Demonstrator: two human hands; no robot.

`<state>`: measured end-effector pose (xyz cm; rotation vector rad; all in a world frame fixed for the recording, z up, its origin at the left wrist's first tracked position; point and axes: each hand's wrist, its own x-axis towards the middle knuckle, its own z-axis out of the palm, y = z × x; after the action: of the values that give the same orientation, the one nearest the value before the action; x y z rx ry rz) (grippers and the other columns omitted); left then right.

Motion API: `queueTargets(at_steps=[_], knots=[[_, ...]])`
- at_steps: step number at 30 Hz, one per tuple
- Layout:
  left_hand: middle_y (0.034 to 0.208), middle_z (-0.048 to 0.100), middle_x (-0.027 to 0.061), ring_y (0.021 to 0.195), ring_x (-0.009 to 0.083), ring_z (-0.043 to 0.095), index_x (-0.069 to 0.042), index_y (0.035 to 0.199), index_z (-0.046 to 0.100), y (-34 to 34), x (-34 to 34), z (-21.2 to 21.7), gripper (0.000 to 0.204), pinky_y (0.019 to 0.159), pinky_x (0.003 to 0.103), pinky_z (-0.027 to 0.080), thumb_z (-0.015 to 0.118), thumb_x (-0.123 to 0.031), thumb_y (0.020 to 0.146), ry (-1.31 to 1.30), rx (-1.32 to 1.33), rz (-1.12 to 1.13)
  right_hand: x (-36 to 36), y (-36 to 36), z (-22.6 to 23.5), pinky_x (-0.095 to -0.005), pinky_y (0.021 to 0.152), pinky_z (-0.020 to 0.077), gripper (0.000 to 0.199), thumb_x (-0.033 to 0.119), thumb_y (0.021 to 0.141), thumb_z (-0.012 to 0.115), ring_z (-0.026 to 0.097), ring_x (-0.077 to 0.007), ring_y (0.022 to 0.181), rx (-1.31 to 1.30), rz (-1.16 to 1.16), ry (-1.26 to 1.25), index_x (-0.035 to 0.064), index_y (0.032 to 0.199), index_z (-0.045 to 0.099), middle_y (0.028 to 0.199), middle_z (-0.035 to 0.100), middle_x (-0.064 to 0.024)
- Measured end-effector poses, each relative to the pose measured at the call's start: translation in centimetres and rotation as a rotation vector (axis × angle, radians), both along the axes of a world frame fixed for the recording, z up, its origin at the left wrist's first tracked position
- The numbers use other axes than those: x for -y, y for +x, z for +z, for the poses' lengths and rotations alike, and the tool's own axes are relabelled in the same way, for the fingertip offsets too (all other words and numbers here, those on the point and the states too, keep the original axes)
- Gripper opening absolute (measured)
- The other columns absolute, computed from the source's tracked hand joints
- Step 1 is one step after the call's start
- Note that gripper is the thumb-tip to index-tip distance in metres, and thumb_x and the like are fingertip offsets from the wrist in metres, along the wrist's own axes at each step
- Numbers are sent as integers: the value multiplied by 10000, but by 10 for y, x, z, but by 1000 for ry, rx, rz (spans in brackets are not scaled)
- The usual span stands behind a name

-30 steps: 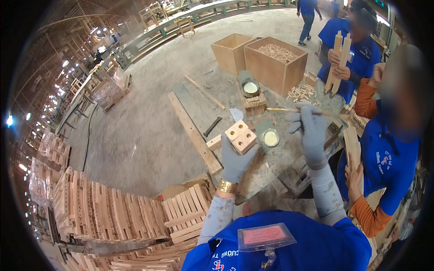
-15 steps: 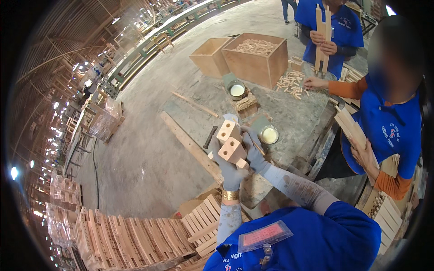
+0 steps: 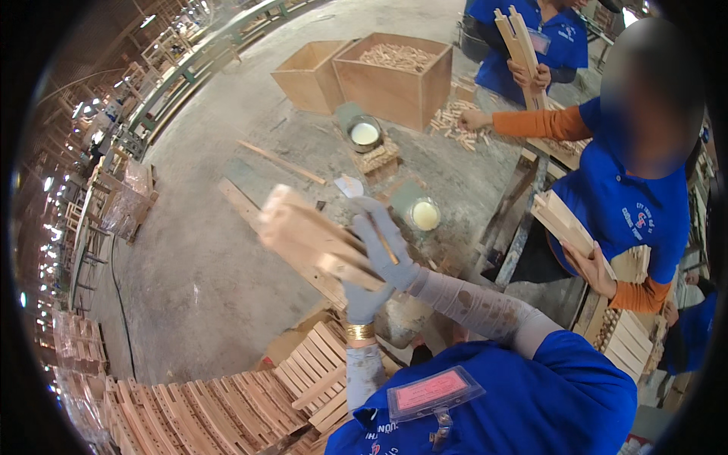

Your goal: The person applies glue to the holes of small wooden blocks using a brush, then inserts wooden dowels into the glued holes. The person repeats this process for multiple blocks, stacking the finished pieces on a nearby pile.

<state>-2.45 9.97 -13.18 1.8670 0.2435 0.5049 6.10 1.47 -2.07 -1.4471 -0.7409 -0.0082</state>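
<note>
Several pale wooden pieces [image 3: 315,235] are bunched together and tilted to the left, their far ends smeared by motion. My left hand [image 3: 368,299], in a grey glove with a gold band at the wrist, is closed round their near end from below. Beside them is my gloved right hand [image 3: 383,246], fingers bent, with a thin stick [image 3: 389,250] held along them. Its fingertips are close to the wood; whether they press on it I cannot tell. Two bowls of whitish liquid, a farther bowl [image 3: 365,133] and a nearer bowl [image 3: 425,214], stand beyond my hands.
Behind the bowls stand an open wooden box [image 3: 311,80] and a box of dowels [image 3: 398,91], with loose dowels [image 3: 455,125] alongside. A long board [image 3: 239,199] lies left of my hands. Stacked drilled slats [image 3: 197,413] fill the lower left. Two co-workers at the right hold wooden pieces.
The wooden pieces have swung left and tipped over, so their long sides show instead of the drilled ends. My hands have turned with them. The whole view has shifted a little.
</note>
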Motion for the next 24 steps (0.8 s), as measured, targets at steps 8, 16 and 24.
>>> queueTargets(at_steps=[8, 16, 24], knots=[[1257, 423, 204, 1120, 309, 466, -23, 1336, 278, -53, 1, 12, 905, 929, 440, 431, 510, -645, 721, -1162, 472, -111, 21, -24, -5, -314, 866, 438, 371, 96, 837, 570, 552, -242, 1029, 78, 235, -59, 79, 1192, 461, 1112, 543, -147], [1134, 461, 183, 957, 309, 490, -6, 1296, 292, -11, 35, 84, 837, 803, 439, 437, 531, -566, 721, -1334, 447, -78, 45, -4, -39, -269, 775, 451, 247, 161, 907, 492, 557, -149, 897, -501, 319, 172, 19, 1105, 530, 1045, 576, -92], [1046, 490, 193, 911, 330, 499, -51, 1231, 376, -8, 17, 92, 748, 813, 451, 443, 482, -624, 762, -1520, 519, -124, 130, 106, -90, -386, 601, 454, 314, 301, 855, 530, 590, -333, 675, 61, -303, -487, 10, 789, 628, 713, 607, -175]])
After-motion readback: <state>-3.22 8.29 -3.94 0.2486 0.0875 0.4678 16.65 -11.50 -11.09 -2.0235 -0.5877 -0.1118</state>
